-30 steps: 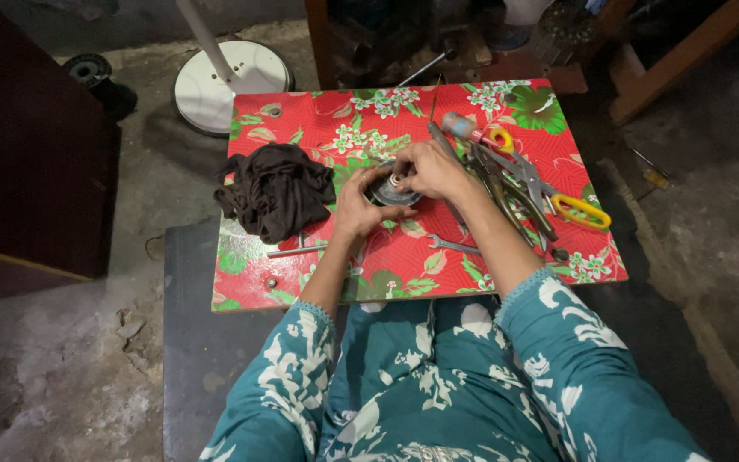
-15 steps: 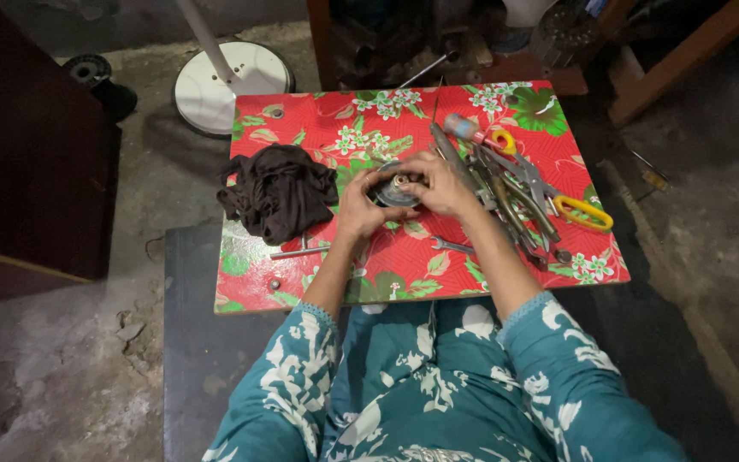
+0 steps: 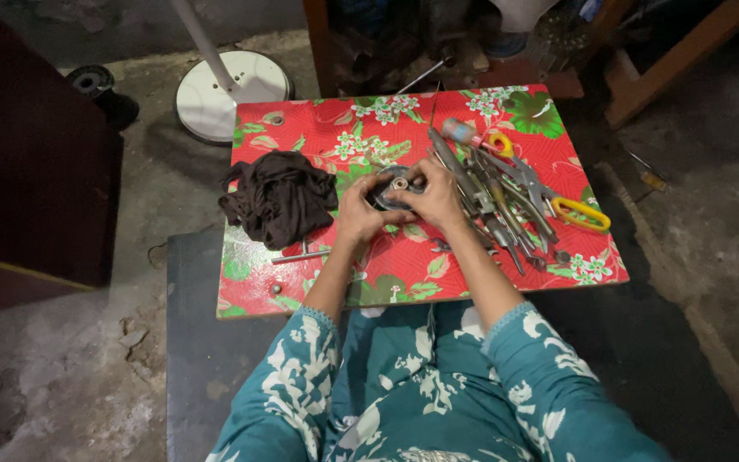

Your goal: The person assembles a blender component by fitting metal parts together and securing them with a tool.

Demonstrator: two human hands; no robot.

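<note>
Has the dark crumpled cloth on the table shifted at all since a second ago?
No. The dark cloth lies in the same spot on the red flowered tabletop, left of both hands, near the table's left edge.

Open cloth lay along the board's far edge, wide enough for a hand to pass behind the round part that the left hand and right hand gripped. To the left, a dark rag blocked the way, a thin rod lying just below it. To the right, a pile of tools (pliers, screwdrivers, yellow-handled scissors) crowded that side almost to the edge. The near strip between both forearms stayed mostly bare.
</note>
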